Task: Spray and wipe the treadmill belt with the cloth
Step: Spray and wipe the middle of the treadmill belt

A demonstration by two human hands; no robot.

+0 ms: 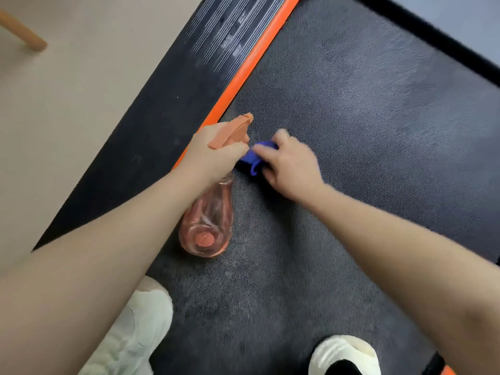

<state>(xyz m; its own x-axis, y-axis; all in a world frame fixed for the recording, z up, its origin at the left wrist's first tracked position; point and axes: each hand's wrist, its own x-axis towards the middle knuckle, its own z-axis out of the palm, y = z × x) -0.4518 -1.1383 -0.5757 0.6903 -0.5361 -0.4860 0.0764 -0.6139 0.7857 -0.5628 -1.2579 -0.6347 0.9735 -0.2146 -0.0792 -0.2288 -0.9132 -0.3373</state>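
Note:
The dark textured treadmill belt (365, 125) fills the middle and right of the head view. My left hand (213, 155) grips the neck of a clear orange spray bottle (209, 223), whose orange nozzle points up and away over the belt near its left edge. My right hand (290, 165) is closed on a bunched blue cloth (257, 156), pressed down on the belt just right of the bottle's head. The two hands almost touch. Most of the cloth is hidden under my fingers.
An orange strip (251, 63) runs along the belt's left edge, with a black ribbed side rail (167, 104) beyond it and beige floor (67, 104) farther left. A wooden furniture leg (24, 33) shows at top left. My two white shoes (135, 334) (343, 355) stand at the bottom.

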